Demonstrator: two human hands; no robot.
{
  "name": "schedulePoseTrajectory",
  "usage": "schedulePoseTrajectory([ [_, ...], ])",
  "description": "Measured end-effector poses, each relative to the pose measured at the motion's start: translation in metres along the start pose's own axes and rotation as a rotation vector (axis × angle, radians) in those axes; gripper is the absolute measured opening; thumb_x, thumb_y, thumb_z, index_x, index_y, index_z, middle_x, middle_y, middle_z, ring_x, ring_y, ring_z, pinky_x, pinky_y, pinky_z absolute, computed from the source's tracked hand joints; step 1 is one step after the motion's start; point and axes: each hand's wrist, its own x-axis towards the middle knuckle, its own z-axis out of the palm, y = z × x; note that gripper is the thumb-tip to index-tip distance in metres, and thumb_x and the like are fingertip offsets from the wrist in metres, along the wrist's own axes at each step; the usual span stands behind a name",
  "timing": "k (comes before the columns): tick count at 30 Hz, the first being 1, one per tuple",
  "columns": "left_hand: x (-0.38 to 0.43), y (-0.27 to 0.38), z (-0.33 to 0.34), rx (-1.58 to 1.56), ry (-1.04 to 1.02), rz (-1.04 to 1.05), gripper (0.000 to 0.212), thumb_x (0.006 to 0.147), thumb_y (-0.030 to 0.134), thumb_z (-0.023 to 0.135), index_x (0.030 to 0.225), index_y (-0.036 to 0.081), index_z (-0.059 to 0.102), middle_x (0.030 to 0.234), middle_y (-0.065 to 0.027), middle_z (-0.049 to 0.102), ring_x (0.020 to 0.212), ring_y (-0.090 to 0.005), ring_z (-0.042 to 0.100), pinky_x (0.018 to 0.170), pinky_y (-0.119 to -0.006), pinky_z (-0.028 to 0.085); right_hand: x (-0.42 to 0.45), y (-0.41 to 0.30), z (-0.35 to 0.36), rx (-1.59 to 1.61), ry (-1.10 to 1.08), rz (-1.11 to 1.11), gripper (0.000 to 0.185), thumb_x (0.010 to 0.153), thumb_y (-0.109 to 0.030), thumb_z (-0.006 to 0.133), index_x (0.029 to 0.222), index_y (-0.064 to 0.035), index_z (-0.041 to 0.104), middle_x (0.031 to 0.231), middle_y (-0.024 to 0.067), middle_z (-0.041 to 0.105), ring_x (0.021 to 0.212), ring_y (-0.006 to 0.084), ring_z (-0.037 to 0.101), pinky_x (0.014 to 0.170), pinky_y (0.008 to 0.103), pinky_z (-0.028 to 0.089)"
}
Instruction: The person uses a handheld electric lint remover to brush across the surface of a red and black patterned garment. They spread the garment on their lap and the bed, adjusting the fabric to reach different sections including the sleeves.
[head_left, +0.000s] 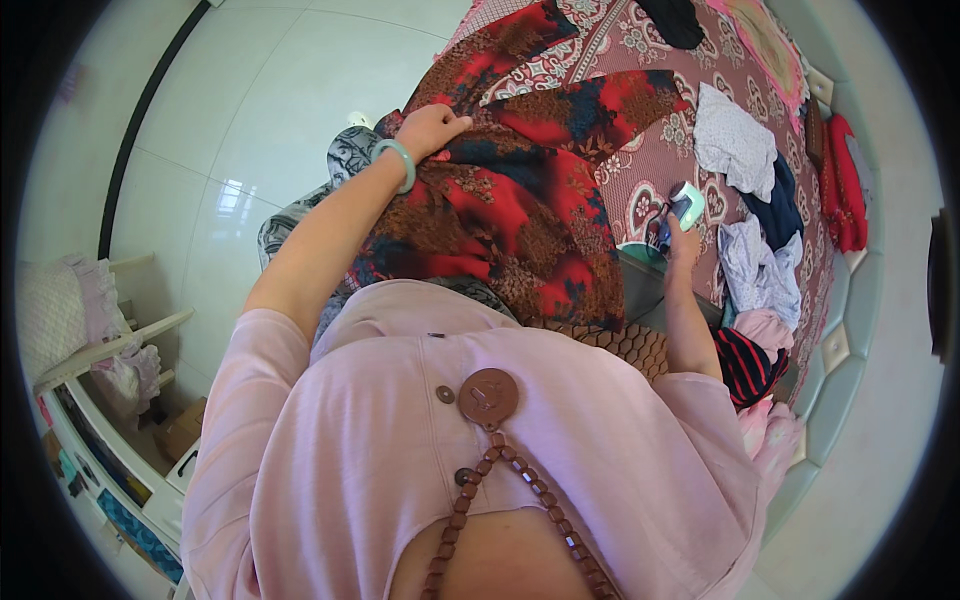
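Note:
A dark red, brown and blue patterned garment (517, 187) is spread over my lap and the bed, with its two sleeve-like parts reaching away from me. My left hand (431, 131), a pale green bangle at its wrist, rests on the garment with fingers curled; whether cloth is pinched in them is hidden. In my right hand (682, 241) is a small mint-green and white handheld appliance (690, 204), which looks like a garment steamer. A dark cord (654, 225) shows beside it. The appliance is held apart from the garment, over the bed's right part.
A maroon patterned bedspread (637, 169) lies beneath. Along the right lie a white speckled cloth (735, 142), a pale garment (761, 262) and a black-and-red striped cloth (746, 367). A dark grey panel (645, 289) sits near my right forearm. Tiled floor (247, 150) is at left.

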Motion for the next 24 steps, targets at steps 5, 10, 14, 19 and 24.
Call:
schedulePoseTrajectory([
  [5,-0.005,0.011,0.013,-0.038,0.113,-0.012,0.034,0.091,0.036,0.068,0.099,0.003,0.072,0.1,-0.0222,0.072,0.1,-0.0366,0.069,0.087,-0.047,0.052,-0.016,-0.04,0.04,0.119,0.203,-0.169,0.038,0.08,-0.024,0.083,0.094,-0.0001,0.057,0.073,0.0052,0.063,0.055,0.0127,0.057,0.049,0.029,0.046],
  [10,-0.016,0.016,0.015,-0.095,0.322,0.002,0.025,0.093,0.031,0.067,0.092,0.006,0.069,0.09,-0.0204,0.071,0.091,-0.0386,0.069,0.083,-0.05,0.052,-0.076,-0.129,0.096,-0.051,-0.057,-0.551,0.067,0.078,-0.021,0.085,0.129,0.0044,0.049,0.112,0.0186,0.064,0.103,0.03,0.064,0.092,0.0408,0.051],
  [14,-0.004,-0.002,0.025,-0.17,0.36,-0.094,0.029,0.095,0.031,0.066,0.086,0.004,0.064,0.085,-0.0193,0.068,0.086,-0.0394,0.067,0.077,-0.047,0.051,-0.134,-0.198,0.154,-0.091,-0.244,-0.993,0.079,0.079,-0.015,0.082,0.147,-0.0021,0.045,0.127,0.0211,0.058,0.115,0.0371,0.058,0.101,0.0427,0.047],
  [19,-0.001,0.003,0.02,-0.041,0.209,-0.166,0.03,0.097,0.031,0.062,0.099,0.002,0.067,0.101,-0.024,0.071,0.101,-0.0436,0.067,0.088,-0.053,0.051,-0.147,-0.204,0.184,-0.334,-0.357,-1.034,0.078,0.08,-0.01,0.078,0.15,-0.0254,0.048,0.121,0.0196,0.056,0.112,0.0392,0.059,0.098,0.0435,0.049],
  [24,0.002,-0.01,0.024,-0.01,0.239,-0.166,0.03,0.096,0.033,0.063,0.091,0.004,0.064,0.092,-0.0216,0.069,0.094,-0.0418,0.067,0.082,-0.051,0.05,-0.093,-0.198,0.171,-0.477,-0.178,-0.907,0.081,0.081,-0.009,0.077,0.153,-0.0221,0.044,0.115,0.0223,0.056,0.103,0.0419,0.06,0.092,0.048,0.051],
])
